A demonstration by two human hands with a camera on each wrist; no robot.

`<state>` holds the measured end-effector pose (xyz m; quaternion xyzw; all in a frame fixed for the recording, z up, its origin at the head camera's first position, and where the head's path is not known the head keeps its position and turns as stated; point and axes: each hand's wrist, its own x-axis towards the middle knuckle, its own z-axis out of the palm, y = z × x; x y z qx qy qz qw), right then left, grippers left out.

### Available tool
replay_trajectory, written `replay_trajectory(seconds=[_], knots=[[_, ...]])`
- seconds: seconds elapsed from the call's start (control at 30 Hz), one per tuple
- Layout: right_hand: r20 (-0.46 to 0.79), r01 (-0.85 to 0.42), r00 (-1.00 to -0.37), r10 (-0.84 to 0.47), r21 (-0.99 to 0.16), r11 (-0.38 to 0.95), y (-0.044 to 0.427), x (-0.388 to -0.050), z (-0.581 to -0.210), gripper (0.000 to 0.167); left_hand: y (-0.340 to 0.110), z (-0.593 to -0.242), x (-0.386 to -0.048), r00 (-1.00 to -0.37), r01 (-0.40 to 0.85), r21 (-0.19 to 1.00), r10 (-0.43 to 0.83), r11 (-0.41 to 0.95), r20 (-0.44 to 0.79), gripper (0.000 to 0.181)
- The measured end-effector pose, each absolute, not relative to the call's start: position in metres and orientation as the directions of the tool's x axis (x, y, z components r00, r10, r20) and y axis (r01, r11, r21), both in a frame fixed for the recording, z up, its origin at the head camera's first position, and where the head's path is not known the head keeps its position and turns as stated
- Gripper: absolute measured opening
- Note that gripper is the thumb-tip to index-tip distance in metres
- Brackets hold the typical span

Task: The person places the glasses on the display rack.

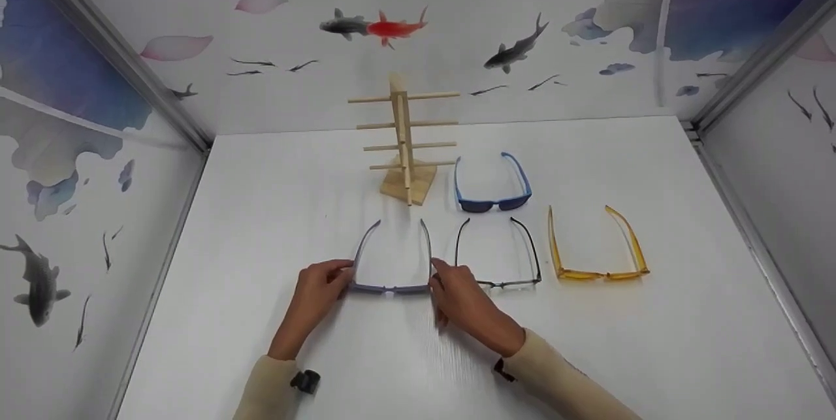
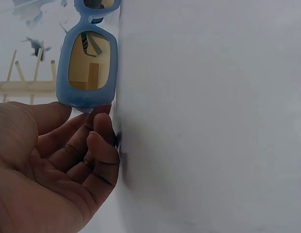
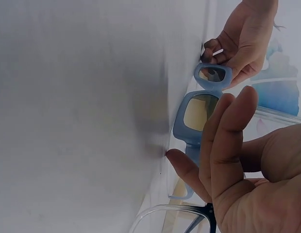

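Blue-grey glasses (image 1: 390,290) lie on the white table, lenses toward the person and temples pointing away. My left hand (image 1: 317,296) pinches their left end by the hinge; in the left wrist view the thumb and fingers of the hand (image 2: 68,160) meet at the frame's edge (image 2: 90,98). At the right end, my right hand (image 1: 467,299) holds the temple near the hinge. The right wrist view shows the hand (image 3: 252,170) with bent fingers in front of the glasses (image 3: 181,131), partly hiding them; its exact contact is hidden.
Clear glasses with dark temples (image 1: 539,270) lie beside my right hand, yellow glasses (image 1: 575,274) farther right. Blue sunglasses (image 1: 495,204) sit behind them. A wooden rack (image 1: 408,181) with several pegs stands at the back. Patterned walls (image 1: 274,100) enclose the table's back and sides.
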<state>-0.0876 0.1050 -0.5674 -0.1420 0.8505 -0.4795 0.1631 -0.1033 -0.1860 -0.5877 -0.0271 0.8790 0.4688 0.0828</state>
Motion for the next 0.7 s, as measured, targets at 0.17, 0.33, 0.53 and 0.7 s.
replay_trajectory(seconds=[0.17,0.33,0.53,0.7], knots=[[-0.139,-0.077,-0.909,-0.393,-0.870,0.487,0.105,-0.085,-0.570,0.045,-0.185,-0.588,-0.101,-0.986,-0.122,0.821,0.028,0.558,-0.166,0.024],[-0.135,-0.055,-0.922,-0.363,-0.882,0.468,0.106,-0.082,-0.567,0.047,-0.184,-0.581,-0.097,-0.989,-0.108,0.829,0.025,0.549,-0.145,0.023],[-0.124,-0.040,-0.939,-0.321,-0.887,0.459,0.108,-0.083,-0.560,0.047,-0.181,-0.572,-0.097,-0.993,-0.094,0.842,0.015,0.531,-0.120,0.023],[-0.109,-0.030,-0.947,-0.302,-0.906,0.422,0.111,-0.083,-0.558,0.046,-0.180,-0.569,-0.096,-0.997,-0.047,0.848,0.030,0.528,-0.074,0.023]])
